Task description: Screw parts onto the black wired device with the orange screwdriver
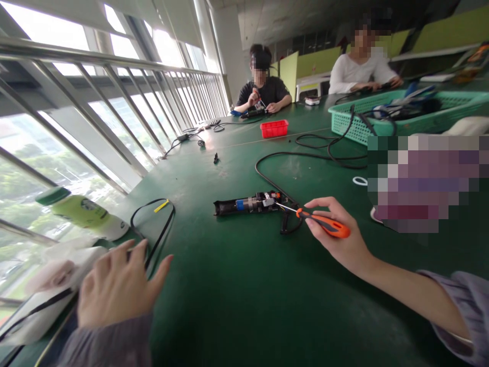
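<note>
My right hand (pixel 338 232) grips a screwdriver (pixel 328 224) with an orange and black handle, its thin shaft pointing left. The tip meets the right end of an opened black power tool (pixel 244 205), which lies on the green table and shows a blue band and metal parts inside. A black cable runs from that end of the tool. Over at the left, my left hand (pixel 118 285) has its fingers spread and holds nothing. It is near a black strap (pixel 168 219) with a yellow tag and a green-capped bottle (pixel 84 211) lying tilted.
A red basket (pixel 274 129) and a green basket (pixel 351 125) with tools stand farther back. Black cables cross the table (pixel 229 285). A small black part (pixel 216 158) lies mid-table. Two people sit at the far side. A metal railing (pixel 126 66) borders the left.
</note>
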`<state>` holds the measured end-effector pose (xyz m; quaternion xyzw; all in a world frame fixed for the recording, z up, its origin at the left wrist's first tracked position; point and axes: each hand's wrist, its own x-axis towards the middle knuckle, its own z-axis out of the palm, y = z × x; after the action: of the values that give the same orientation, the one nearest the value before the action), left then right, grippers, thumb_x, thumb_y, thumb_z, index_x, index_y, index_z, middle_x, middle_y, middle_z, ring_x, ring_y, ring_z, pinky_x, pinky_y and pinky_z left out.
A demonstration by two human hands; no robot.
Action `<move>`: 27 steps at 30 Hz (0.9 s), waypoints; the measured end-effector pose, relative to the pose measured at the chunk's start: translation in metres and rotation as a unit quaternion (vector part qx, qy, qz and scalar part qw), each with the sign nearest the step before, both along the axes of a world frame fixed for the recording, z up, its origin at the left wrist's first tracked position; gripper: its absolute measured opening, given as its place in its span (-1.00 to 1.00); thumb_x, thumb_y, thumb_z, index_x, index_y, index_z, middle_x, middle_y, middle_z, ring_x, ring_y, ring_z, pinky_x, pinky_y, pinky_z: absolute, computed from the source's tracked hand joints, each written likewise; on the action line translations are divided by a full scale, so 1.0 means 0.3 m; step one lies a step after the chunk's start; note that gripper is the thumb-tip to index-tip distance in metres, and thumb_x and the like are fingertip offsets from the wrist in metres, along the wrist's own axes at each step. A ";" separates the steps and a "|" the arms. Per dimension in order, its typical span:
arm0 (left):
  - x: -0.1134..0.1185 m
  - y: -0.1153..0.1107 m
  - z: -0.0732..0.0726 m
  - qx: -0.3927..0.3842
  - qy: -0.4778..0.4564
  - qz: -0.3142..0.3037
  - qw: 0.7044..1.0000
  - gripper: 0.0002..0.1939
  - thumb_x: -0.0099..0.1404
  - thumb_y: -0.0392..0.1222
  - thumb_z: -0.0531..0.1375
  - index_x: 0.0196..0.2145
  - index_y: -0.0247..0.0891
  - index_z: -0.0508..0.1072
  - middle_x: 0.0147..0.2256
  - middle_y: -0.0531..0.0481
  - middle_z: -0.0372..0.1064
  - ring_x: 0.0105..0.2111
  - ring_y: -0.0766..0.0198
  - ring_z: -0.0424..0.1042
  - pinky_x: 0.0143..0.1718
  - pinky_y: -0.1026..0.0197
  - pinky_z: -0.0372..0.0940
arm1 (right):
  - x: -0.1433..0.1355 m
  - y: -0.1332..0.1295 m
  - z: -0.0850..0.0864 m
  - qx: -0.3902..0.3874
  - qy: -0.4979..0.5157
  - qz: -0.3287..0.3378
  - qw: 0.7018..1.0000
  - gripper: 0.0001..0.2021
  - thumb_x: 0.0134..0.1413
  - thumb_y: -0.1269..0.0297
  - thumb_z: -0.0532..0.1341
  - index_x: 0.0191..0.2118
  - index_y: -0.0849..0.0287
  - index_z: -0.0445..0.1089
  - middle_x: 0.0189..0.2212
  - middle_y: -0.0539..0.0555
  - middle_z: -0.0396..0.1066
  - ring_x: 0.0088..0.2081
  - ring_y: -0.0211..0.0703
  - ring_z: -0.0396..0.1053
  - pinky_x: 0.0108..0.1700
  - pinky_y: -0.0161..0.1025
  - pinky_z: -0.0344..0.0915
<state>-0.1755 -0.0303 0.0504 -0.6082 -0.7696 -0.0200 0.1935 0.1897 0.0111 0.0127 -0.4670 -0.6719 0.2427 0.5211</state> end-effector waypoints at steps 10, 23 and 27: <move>0.456 0.343 -0.110 0.062 -0.050 -0.357 0.931 -0.49 0.26 -0.02 0.05 0.09 -0.37 0.24 0.09 -0.28 0.21 0.05 -0.03 0.23 0.06 -0.05 0.16 | 0.009 0.020 -0.019 0.042 0.026 -0.016 0.999 -0.75 0.01 0.33 0.19 -0.15 0.09 0.20 -0.47 -0.08 0.26 -0.48 -0.30 0.32 -0.39 -0.31 0.31; 0.458 0.486 -0.131 -0.006 -0.107 -0.411 0.905 -0.64 0.26 0.06 0.04 -0.17 -0.27 0.36 -0.25 -0.10 0.39 -0.22 0.09 0.36 -0.18 0.06 0.26 | 0.007 0.017 -0.007 0.043 0.027 -0.026 0.998 -0.73 0.00 0.36 0.19 -0.14 0.07 0.20 -0.51 -0.09 0.23 -0.51 -0.29 0.28 -0.41 -0.30 0.30; 0.459 0.491 -0.132 -0.003 -0.102 -0.434 0.895 -0.62 0.27 0.12 0.04 -0.19 -0.27 0.34 -0.25 -0.09 0.39 -0.22 0.12 0.37 -0.17 0.09 0.26 | 0.014 0.008 -0.011 0.047 0.003 -0.053 0.997 -0.85 0.02 0.34 0.18 -0.24 0.05 0.25 -0.49 -0.05 0.26 -0.53 -0.29 0.25 -0.46 -0.30 0.26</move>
<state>-0.0377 0.1170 0.0109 -0.8771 -0.4442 -0.1619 0.0846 0.1938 0.0135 0.0094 -0.4758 -0.6554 0.1845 0.5568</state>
